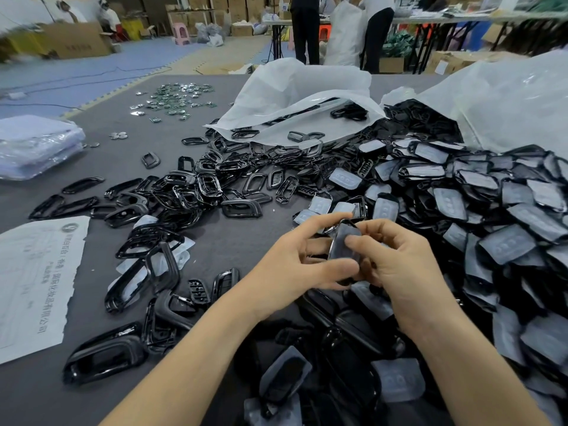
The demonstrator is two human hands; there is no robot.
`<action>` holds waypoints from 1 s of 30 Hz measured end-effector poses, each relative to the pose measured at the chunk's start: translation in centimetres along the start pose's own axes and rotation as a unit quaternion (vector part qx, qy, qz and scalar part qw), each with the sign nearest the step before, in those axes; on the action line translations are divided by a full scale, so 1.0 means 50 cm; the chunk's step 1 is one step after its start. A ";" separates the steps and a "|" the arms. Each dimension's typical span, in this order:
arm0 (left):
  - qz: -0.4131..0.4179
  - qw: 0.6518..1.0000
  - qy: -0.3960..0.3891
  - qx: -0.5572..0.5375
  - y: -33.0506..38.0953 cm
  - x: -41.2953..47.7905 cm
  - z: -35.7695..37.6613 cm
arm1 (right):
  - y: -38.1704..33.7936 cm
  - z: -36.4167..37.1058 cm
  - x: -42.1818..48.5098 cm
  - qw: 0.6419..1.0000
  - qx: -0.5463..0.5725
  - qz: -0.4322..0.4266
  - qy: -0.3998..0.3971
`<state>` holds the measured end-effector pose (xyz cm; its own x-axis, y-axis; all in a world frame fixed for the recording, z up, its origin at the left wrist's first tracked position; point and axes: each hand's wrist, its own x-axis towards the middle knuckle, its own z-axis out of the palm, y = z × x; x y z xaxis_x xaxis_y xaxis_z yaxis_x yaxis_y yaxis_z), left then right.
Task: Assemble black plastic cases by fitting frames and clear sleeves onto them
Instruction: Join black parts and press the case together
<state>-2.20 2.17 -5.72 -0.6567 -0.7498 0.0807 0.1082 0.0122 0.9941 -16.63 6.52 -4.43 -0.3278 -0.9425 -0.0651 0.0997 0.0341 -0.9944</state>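
Both hands, left hand (pixel 295 265) and right hand (pixel 399 265), clamped one black case (pixel 344 244) above the grey table (pixel 239 238), apparently mid-fit. Loose frames (pixel 196 192) and sleeved pieces (pixel 491 210) lay heaped around, so most work seemingly remained.

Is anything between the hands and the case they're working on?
Nothing visible. The left hand and right hand both already grip the case, with thumbs on its sleeved face. The loose frames lie on the table beyond, clear of the grip.
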 end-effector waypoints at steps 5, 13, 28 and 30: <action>-0.008 1.000 0.022 0.016 -0.004 0.002 0.002 | 0.002 0.002 -0.001 1.000 -0.006 -0.001 -0.005; 0.005 0.998 -0.018 0.066 -0.003 0.002 0.006 | 0.005 0.012 -0.005 0.999 -0.016 -0.032 -0.010; -0.019 0.999 -0.021 -0.021 -0.001 -0.001 0.012 | 0.011 0.017 -0.001 0.999 0.012 -0.029 0.013; -0.022 0.999 -0.018 -0.028 -0.002 0.000 0.015 | 0.010 0.016 0.000 0.999 0.027 -0.014 0.015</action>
<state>-2.75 2.66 -5.77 -0.6885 -0.7241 0.0414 0.1196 -0.0570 0.9912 -15.82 6.27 -4.88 -0.3599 -0.9321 -0.0410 0.1407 -0.0108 -0.9900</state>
